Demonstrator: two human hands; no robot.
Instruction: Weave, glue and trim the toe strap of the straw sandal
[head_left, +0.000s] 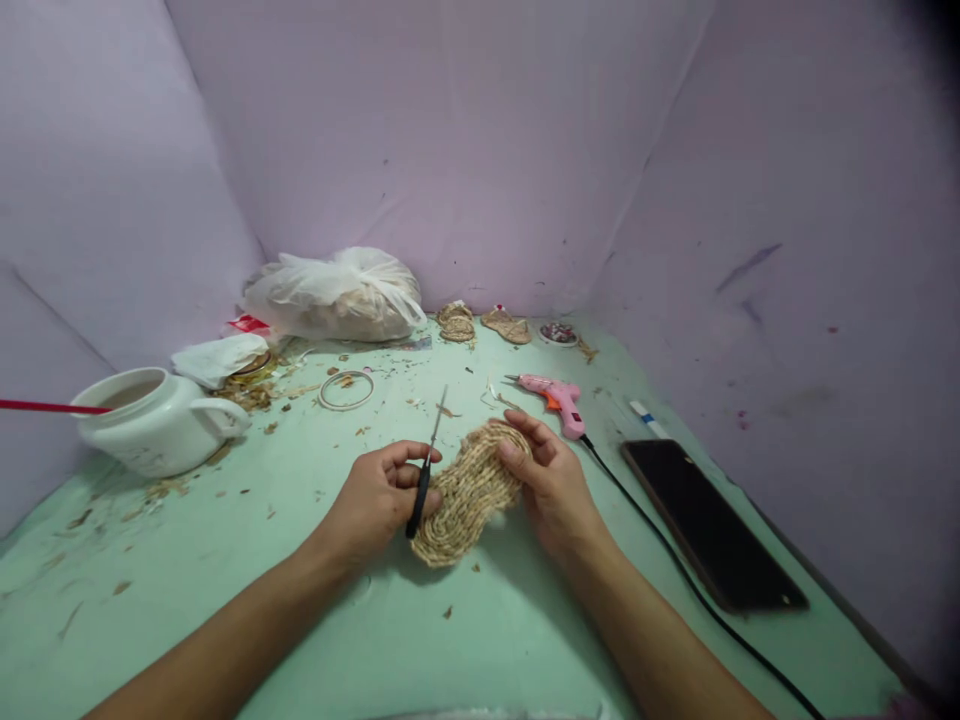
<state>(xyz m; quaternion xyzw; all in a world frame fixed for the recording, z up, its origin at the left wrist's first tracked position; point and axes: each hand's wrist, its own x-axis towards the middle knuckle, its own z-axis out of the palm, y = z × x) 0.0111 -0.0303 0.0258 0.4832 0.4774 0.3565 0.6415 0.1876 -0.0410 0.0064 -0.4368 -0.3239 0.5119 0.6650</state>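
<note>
- Between the two hands, over the near middle of the table (292,610), is a braided sole (472,490), its long side slanting away to the right; whether it touches the table I cannot tell.
- The left hand (386,490) is closed around the black handle of a slim tool (422,495), metal tip pointing away, with the thumb against the sole's near end.
- The right hand (551,470), apart from the left, pinches the sole's far end, thumb on top and fingers behind.
- Just beyond the right hand lies a pink glue gun (551,393), nozzle to the left; its black cord (675,563) runs toward the near right edge.
- Right of the cord lies a dark phone (712,525).
- Well to the left stands a white mug (142,435), a red stick (52,406) across its rim.
- Between mug and tool lies a ring (346,407).
- Along the back wall sit a plastic bag (349,300) and small woven slippers (508,326).
</note>
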